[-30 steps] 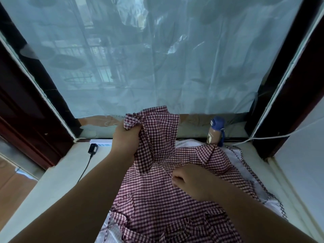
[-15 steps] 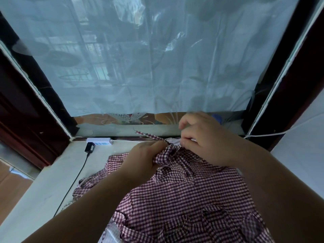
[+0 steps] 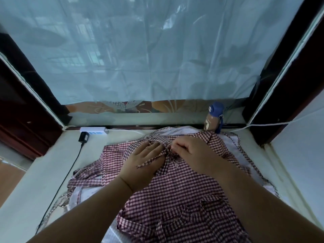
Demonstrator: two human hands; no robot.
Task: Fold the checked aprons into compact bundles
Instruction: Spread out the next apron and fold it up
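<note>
A red-and-white checked apron (image 3: 177,195) lies spread over the pale sill, its upper part toward the window. My left hand (image 3: 142,162) lies flat on the cloth with straight fingers, and a narrow checked strap (image 3: 150,161) runs across its back. My right hand (image 3: 192,155) sits just to the right of it, fingers curled and pinching the cloth near the strap's knot. A white apron (image 3: 229,142) with checked trim lies underneath, showing at the far right and along the left edge.
A brown bottle with a blue cap (image 3: 213,120) stands at the back right against the window rail. A white power strip (image 3: 93,131) and a black plug (image 3: 83,138) with its cable running down the left sit at the back left. A sheer curtain (image 3: 149,50) hangs behind.
The apron's top, held up a second ago by my left hand, now lies flat on the sill. Both hands have come down onto the cloth, the left one opened flat.
</note>
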